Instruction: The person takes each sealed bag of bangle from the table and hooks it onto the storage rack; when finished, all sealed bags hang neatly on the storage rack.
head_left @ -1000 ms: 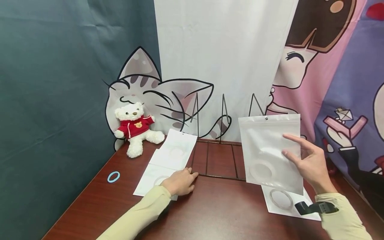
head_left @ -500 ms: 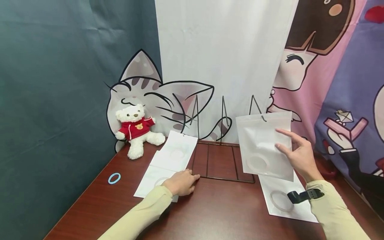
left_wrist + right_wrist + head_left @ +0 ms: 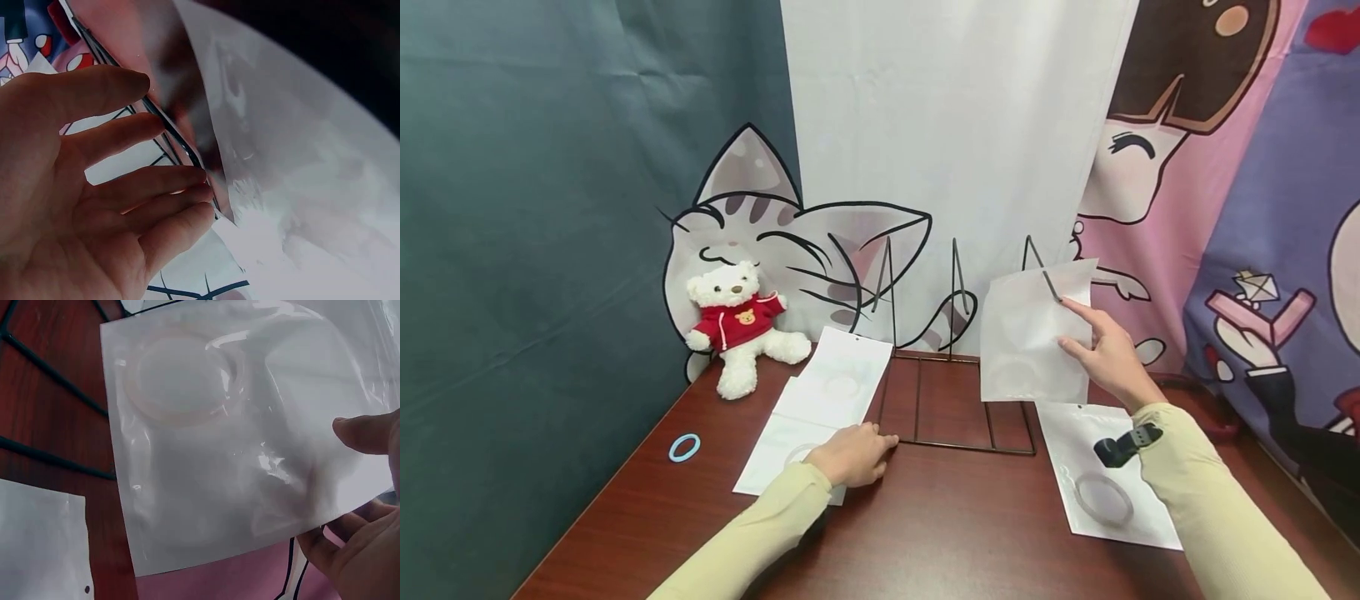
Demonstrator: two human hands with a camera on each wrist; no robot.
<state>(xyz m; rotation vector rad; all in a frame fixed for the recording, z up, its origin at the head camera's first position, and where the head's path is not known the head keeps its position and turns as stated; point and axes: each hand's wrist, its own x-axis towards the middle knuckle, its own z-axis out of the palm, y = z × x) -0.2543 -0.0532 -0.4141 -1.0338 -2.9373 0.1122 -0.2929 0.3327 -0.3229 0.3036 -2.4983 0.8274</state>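
Note:
My right hand (image 3: pixel 1108 350) pinches the side of a white zip bag (image 3: pixel 1026 350), thumb in front and fingers behind. A pale ring (image 3: pixel 181 422) shows through this bag's film. The right hook (image 3: pixel 1047 271) of a black wire rack (image 3: pixel 955 446) passes through the bag's top, its tip in front, near my index fingertip. The bag hangs clear above the table. My left hand (image 3: pixel 852 457) rests at the rack's front left corner, fingers fairly straight against the wire (image 3: pixel 178 137). Beside it lie overlapping white bags (image 3: pixel 831 387), with ring shapes showing through.
Another white bag with a ring (image 3: pixel 1086 492) lies right of the rack, partly under my right forearm. A light blue ring (image 3: pixel 684 447) is at left on the brown table (image 3: pixel 925 525). A white teddy bear (image 3: pixel 741 321) sits behind. Two more hooks (image 3: pixel 961 279) stand at left.
My right hand has moved left and back with the bag, which has slid further along the hook so that more of the hook sticks out in front. The left hand has stayed put.

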